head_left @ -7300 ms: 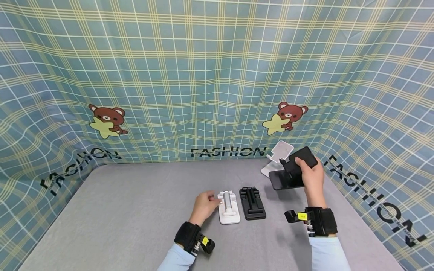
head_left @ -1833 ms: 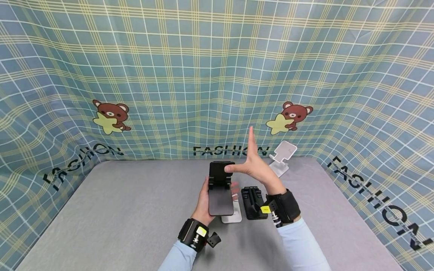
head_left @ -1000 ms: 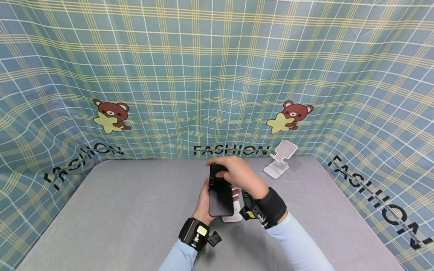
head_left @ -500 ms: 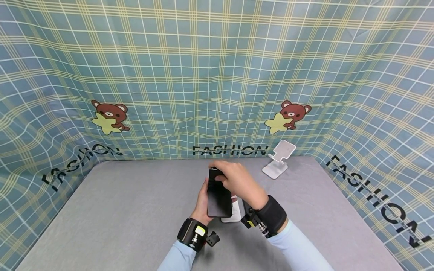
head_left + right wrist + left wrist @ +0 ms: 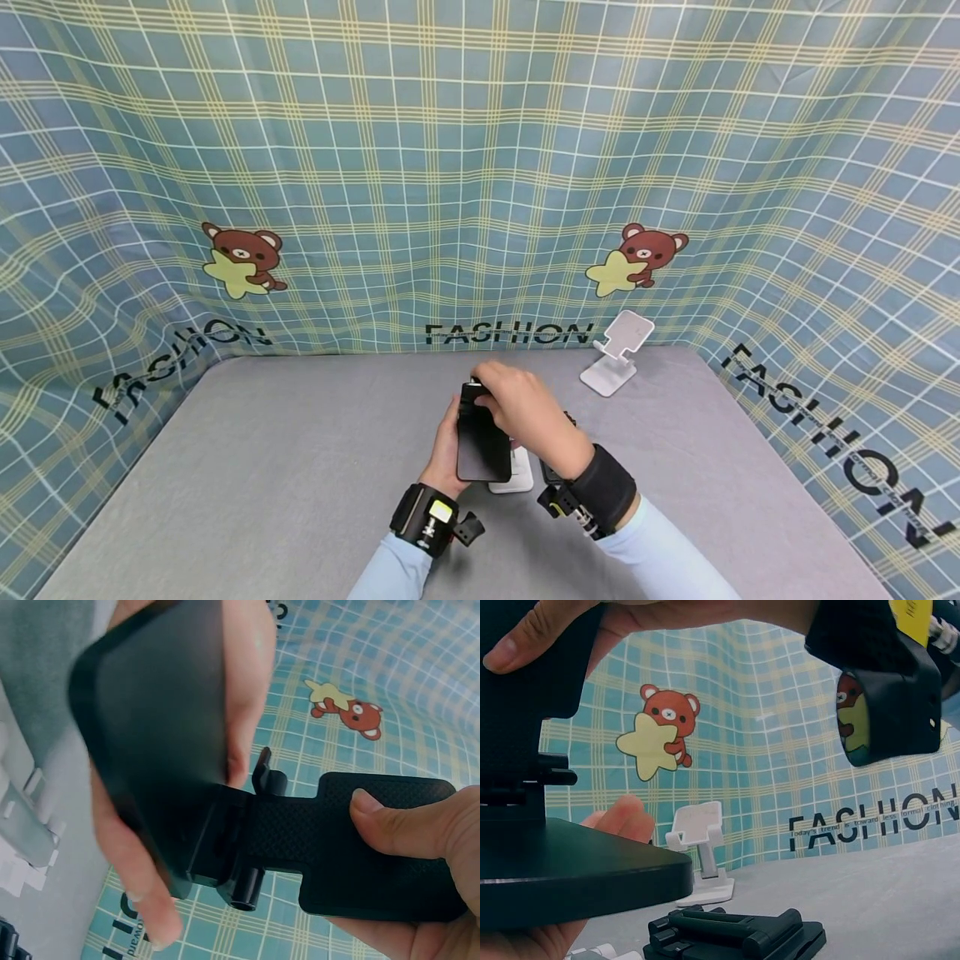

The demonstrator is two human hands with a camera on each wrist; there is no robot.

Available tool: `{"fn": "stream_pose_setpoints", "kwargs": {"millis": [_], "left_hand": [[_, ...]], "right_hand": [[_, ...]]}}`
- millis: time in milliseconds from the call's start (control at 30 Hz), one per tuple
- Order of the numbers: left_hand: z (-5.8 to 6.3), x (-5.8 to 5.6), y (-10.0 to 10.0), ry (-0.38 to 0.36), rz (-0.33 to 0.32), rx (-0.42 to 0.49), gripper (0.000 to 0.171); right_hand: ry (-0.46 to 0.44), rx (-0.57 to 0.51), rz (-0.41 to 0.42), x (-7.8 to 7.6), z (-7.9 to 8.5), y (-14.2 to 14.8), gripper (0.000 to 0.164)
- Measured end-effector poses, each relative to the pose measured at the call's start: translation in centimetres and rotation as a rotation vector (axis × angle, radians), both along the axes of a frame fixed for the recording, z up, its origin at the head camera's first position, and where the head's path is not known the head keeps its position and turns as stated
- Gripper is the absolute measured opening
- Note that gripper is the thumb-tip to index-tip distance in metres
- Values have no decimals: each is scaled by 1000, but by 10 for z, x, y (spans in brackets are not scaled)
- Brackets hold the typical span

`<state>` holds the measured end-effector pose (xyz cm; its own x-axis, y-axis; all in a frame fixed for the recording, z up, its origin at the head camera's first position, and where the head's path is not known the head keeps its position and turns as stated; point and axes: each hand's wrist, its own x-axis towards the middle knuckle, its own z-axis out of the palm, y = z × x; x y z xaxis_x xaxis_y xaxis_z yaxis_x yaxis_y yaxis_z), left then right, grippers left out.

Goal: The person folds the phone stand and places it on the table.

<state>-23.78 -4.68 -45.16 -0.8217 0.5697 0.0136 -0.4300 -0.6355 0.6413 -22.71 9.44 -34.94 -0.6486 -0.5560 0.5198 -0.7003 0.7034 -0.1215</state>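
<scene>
Pointing forward, long axis fore-and-aft: one held black stand (image 5: 482,450), left hand (image 5: 444,454) grasping base (image 5: 154,727), right hand (image 5: 528,412) pinching plate (image 5: 337,840). Bench (image 5: 300,467): one folded black stand (image 5: 735,936), two white stands (image 5: 628,332).

We've got the held stand (image 5: 483,450) btwn L hand (image 5: 444,450) & R hand (image 5: 528,408), over the surface (image 5: 300,458); 1st folded stand (image 5: 522,473) partly beneath, 2nd folded stand (image 5: 735,935) just R; open stand (image 5: 628,332) back R, curtain (image 5: 480,167) behind.
</scene>
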Motion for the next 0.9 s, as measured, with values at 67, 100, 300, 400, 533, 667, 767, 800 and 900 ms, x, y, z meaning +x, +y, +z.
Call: {"fn": "stream_pose_setpoints", "kwargs": {"millis": [67, 100, 300, 400, 533, 667, 767, 800, 900], "left_hand": [[0, 0, 0, -2, 6, -8, 64], [1, 0, 0, -7, 12, -19, 63], [2, 1, -1, -65, 41, -59, 60], [1, 1, -2, -84, 47, -43, 59], [-1, 0, -6, -28, 26, 58, 61], [-3, -2, -9, 90, -104, 222, 70], [-3, -3, -10, 114, -191, 286, 74], [-3, -3, -10, 108, -210, 301, 75], [-2, -3, -10, 83, -206, 326, 73]], "right_hand": [[25, 4, 2, 1, -3, 0, 18], [40, 8, 0, 3, -5, 0, 19], [133, 37, -11, 10, -18, 0, 19], [159, 59, -7, 14, -26, -2, 20], [135, 100, 26, 21, -36, -4, 29], [70, 158, 83, 27, -47, -5, 52], [47, 203, 114, 29, -56, -5, 65], [49, 212, 122, 30, -58, -5, 67], [79, 228, 124, 31, -64, -5, 70]]}}
